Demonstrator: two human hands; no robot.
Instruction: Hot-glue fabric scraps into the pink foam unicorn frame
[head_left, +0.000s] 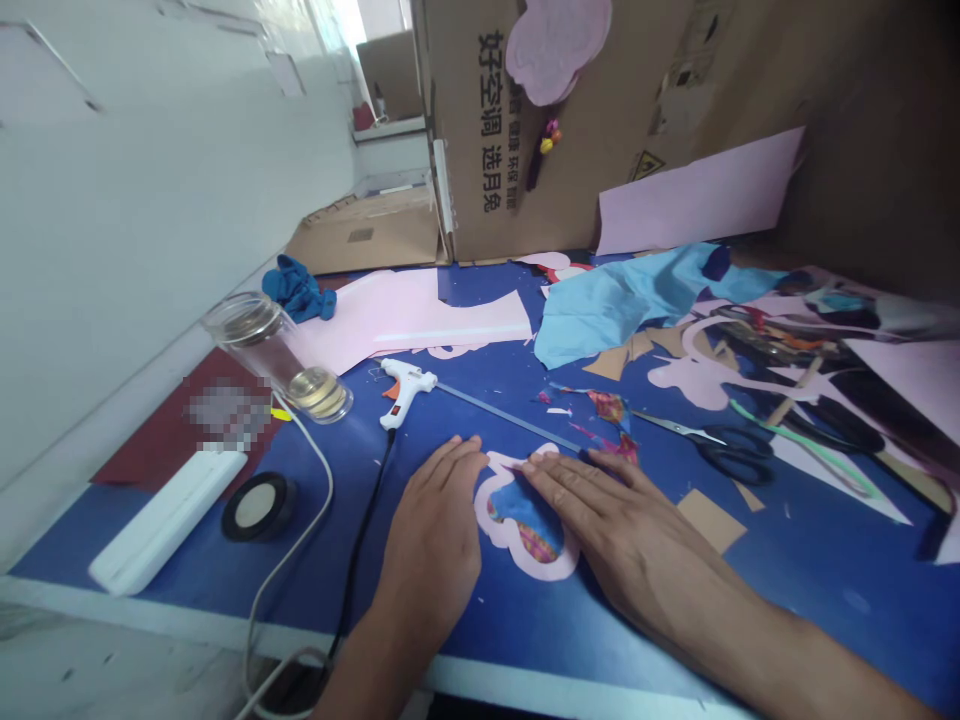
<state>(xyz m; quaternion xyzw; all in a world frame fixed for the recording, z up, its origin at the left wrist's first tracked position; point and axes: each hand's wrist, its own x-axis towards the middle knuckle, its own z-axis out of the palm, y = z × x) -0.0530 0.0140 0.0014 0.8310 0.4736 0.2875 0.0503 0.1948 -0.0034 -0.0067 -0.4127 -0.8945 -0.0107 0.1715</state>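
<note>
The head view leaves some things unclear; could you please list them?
Head view:
- pink cutout: right edge hidden by the right hand
- pixelated patch on the maroon sheet: blurred out
- white cable: lower end cut off by bottom edge
- warning label: details too small

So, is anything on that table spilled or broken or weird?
I can't see anything spilled or broken. The right side just looks messy: scissors lie near colourful cloth scraps, and a pink paper cutout is jumbled up with other bits. The pink-edged shape looks fine where it shows.
</note>
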